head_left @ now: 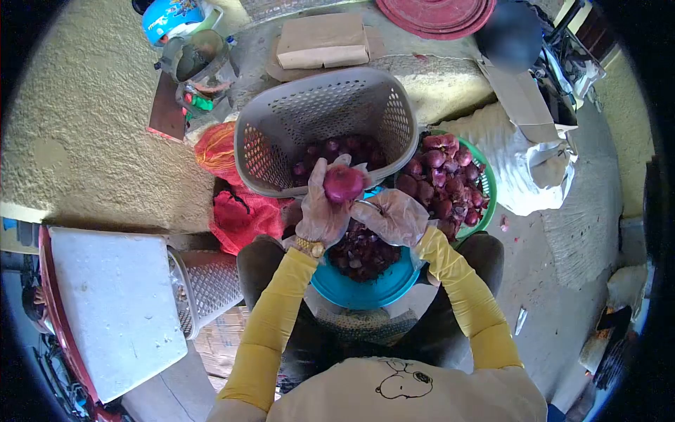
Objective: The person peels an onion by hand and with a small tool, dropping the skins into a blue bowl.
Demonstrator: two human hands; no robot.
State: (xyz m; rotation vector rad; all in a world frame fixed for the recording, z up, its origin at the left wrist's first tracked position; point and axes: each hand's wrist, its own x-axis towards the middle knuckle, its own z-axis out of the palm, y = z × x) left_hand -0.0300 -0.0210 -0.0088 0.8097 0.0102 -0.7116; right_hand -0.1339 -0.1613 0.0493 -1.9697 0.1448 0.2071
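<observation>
A shirt (404,397) with a cartoon print is filling the near edge, and yellow sleeves (271,323) are covering both forearms. A blue bowl (364,299) is sitting between the knees, holding dark red peels or pieces, too jumbled to tell which. Above it, the left hand (325,214), in a clear glove and with a gold watch (310,247) at its wrist, is gripping a red onion (344,184). The right hand (395,216), also gloved, is hovering just beside; whether its fingers are closing on anything, I cannot tell. To the right, a green basket (492,184) is holding a heap of onions. A red net bag (246,219) is lying to the left. Beyond the hands, a grey basket (281,112) is standing with more onions at its bottom. Farther off, a cardboard box (322,41) and a red lid (437,13) are lying on the ground.
</observation>
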